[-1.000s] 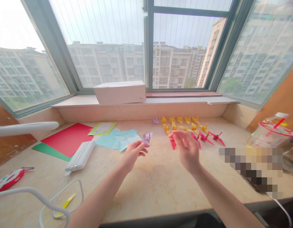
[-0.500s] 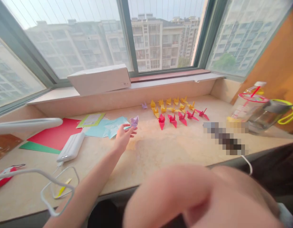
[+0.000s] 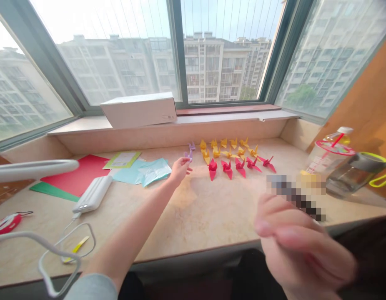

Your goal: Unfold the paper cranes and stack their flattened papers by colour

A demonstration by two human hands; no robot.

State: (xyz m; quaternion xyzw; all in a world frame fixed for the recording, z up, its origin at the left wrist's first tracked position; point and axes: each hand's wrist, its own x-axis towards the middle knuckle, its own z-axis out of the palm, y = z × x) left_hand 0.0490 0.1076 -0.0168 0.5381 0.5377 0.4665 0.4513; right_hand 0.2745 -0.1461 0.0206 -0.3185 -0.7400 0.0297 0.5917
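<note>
My left hand (image 3: 179, 170) reaches far across the beige counter (image 3: 211, 216) and pinches a small purple paper crane (image 3: 188, 155) at its fingertips. Another purple crane (image 3: 191, 146) stands just beyond it, at the left end of the rows. Several yellow cranes (image 3: 226, 148) fill the back rows, and several red cranes (image 3: 239, 164) line up in front of them. My right hand (image 3: 301, 246) hovers close to the camera at the lower right, blurred by motion, with nothing seen in it.
Light blue paper sheets (image 3: 146, 171) and red and green sheets (image 3: 76, 177) lie at the left, beside a white power bank (image 3: 93, 193) with its cable. A white box (image 3: 139, 109) sits on the sill. A plastic bottle (image 3: 330, 160) and a jug (image 3: 355, 175) stand at the right.
My left hand carried the purple crane forward and right, up to the purple crane at the row's end. My right hand drew back toward the camera and dropped to the lower right.
</note>
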